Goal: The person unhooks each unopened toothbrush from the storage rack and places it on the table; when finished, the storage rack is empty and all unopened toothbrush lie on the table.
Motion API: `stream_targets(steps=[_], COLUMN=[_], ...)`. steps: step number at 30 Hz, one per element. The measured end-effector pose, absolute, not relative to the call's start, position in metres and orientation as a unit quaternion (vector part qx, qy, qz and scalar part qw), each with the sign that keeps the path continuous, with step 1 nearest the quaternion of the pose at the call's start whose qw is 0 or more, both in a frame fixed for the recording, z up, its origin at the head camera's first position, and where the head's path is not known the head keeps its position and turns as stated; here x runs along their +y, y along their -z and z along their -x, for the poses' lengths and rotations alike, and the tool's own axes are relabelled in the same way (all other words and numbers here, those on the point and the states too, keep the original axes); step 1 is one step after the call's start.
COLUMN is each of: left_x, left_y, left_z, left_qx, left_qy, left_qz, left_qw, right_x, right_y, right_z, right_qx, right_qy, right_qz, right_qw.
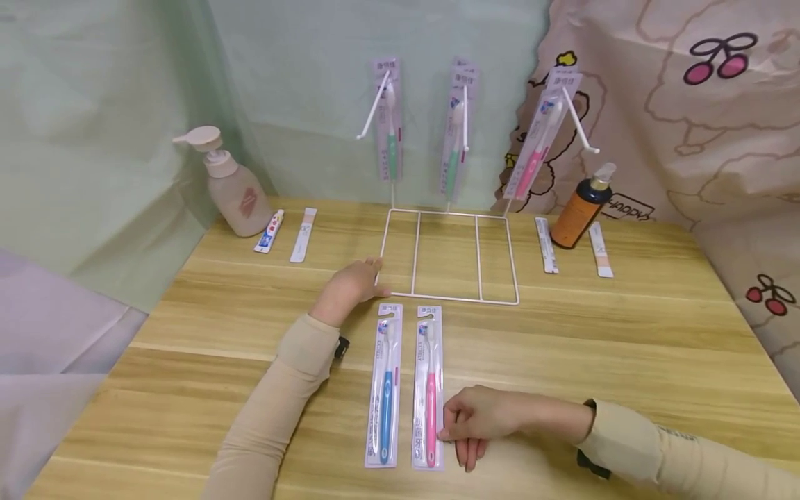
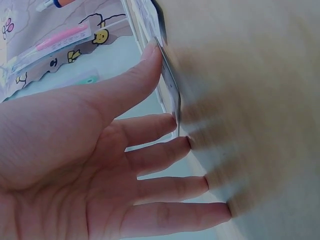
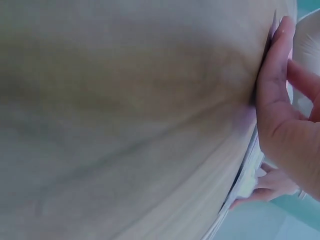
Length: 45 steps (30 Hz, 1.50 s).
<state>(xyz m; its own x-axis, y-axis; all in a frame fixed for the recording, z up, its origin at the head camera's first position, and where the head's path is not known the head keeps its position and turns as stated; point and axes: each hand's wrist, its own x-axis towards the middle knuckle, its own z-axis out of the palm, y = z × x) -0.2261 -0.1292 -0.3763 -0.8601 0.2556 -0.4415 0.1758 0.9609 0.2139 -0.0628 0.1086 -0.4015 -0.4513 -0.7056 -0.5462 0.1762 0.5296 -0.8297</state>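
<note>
In the head view my left hand (image 1: pixel 355 283) touches the front left corner of a white wire display rack (image 1: pixel 462 299). Its fingers look stretched out in the left wrist view. My right hand (image 1: pixel 481 422) rests beside a packaged pink toothbrush (image 1: pixel 431 396), thumb at the pack's right edge and the other fingers loosely bent. Parallel to it, on the left, a packaged blue toothbrush (image 1: pixel 386 396) lies flat. Packaged toothbrushes hang from the rack's hooks: green on the left (image 1: pixel 392 149), green in the middle (image 1: pixel 452 163), pink on the right (image 1: pixel 531 167).
A pale pump bottle (image 1: pixel 240 198), a small toothpaste tube (image 1: pixel 270 232) and a thin sachet (image 1: pixel 303 236) are at the back left. Toward the back right an orange-and-black spray bottle (image 1: pixel 575 219) stands between two sachets, one left (image 1: pixel 546 246) and one right (image 1: pixel 600 250). Cloth hangs behind the wooden table (image 1: pixel 562 333).
</note>
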Motion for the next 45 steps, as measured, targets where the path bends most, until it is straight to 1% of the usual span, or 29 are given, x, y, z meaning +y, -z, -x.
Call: stream_targets(steps=[4,9,13,21,26,29,31,36,38,41,45], left_x=[-0.126,-0.124,-0.125,-0.126,-0.129,-0.130,-0.131,-0.131,-0.132,-0.133,-0.131], left_y=[0.377,0.377,0.377,0.378,0.378,0.377,0.376,0.375,0.375,0.376,0.377], left_z=[0.226,0.224,0.223,0.224,0.224,0.224,0.224,0.225,0.227,0.229,0.228], left_qx=[0.961,0.959,0.960,0.960,0.961,0.963,0.963,0.963,0.963,0.963,0.961], left_qy=[-0.081,-0.087,-0.087,-0.085,-0.092,-0.089,-0.086,-0.084,-0.085,-0.087,-0.085], left_qz=[-0.114,-0.118,-0.110,-0.116,-0.106,-0.105,-0.108,-0.107,-0.104,-0.105,-0.111], left_qw=[0.240,0.242,0.243,0.239,0.237,0.232,0.231,0.234,0.235,0.234,0.240], right_x=[0.108,0.112,0.116,0.126,0.127,0.125,0.122,0.109,0.101,0.089,0.076], right_y=[0.401,0.400,0.400,0.393,0.383,0.375,0.370,0.365,0.362,0.356,0.350], right_z=[0.068,0.073,0.080,0.103,0.133,0.154,0.167,0.203,0.218,0.243,0.272], right_qx=[0.728,0.737,0.744,0.763,0.774,0.787,0.799,0.830,0.840,0.845,0.814], right_qy=[0.430,0.413,0.403,0.409,0.403,0.401,0.412,0.451,0.454,0.464,0.523], right_qz=[0.191,0.213,0.238,0.238,0.262,0.272,0.261,0.211,0.195,0.179,0.142], right_qw=[0.499,0.492,0.477,0.441,0.413,0.381,0.352,0.252,0.223,0.198,0.209])
